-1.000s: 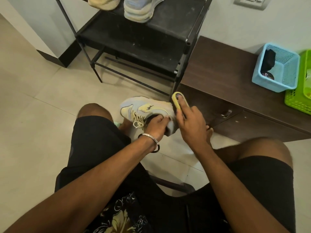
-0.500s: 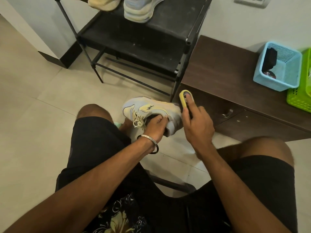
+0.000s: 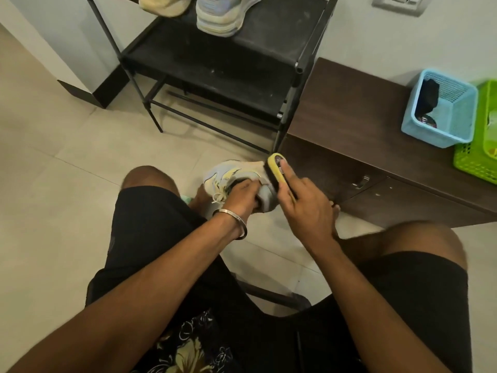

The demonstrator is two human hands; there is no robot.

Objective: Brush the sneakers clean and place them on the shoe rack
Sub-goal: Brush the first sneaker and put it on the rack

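Pale glossy floor tiles (image 3: pixel 67 168) and a plain wall frame the scene; a black metal shoe rack (image 3: pixel 215 65) stands against the wall, with a dark wooden cabinet (image 3: pixel 357 135) just beside it on the right.

Sneaker (image 3: pixel 234 173), pale grey-blue with cream panels and laces: held off the floor between my knees, below the rack. My left hand (image 3: pixel 239 195) grips it at the collar, fingers curled into the dark opening; this is the sensible hold, since the padded rim gives a firm edge while the soft upper would dent under pressure. I judge the shoe light, flexible in the upper, stiffer at the sole and heel.

Brush (image 3: pixel 278 172), oval, with a smooth yellow back and dark bristles: my right hand (image 3: pixel 304 200) holds it, fingers laid along the back and wrapped over its edge, bristles pressed to the heel side of the sneaker. The hard back looks slick, so a full wrap suits it better than a fingertip pinch.

Upper shelf of the rack: a second pale sneaker (image 3: pixel 223 14) already rests there, sole ribbed and thick, beside a beige shoe (image 3: pixel 164 5) only partly in view.

Cabinet top: a blue plastic basket (image 3: pixel 443 130) with mesh walls, touching a green basket (image 3: pixel 484 157).
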